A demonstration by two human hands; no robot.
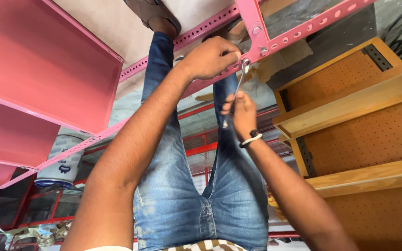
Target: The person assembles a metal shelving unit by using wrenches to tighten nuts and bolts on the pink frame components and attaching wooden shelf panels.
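Your left hand (210,58) is closed on the pink perforated angle rail (303,30), fingers curled over it beside the bolted joint at about 12 o'clock in the view. Your right hand (242,114), at 6 o'clock of the left and wearing a wristband (251,138), is clamped on the handle of a metal spanner (237,90). The spanner's head meets the rail just beside the left fingertips; pink shelf panels (43,69) lie at 9 o'clock.

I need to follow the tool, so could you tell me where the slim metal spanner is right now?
In the head view, the slim metal spanner sits just right of centre, its handle in the right hand and its head at the pink perforated steel bar, beside the left hand.
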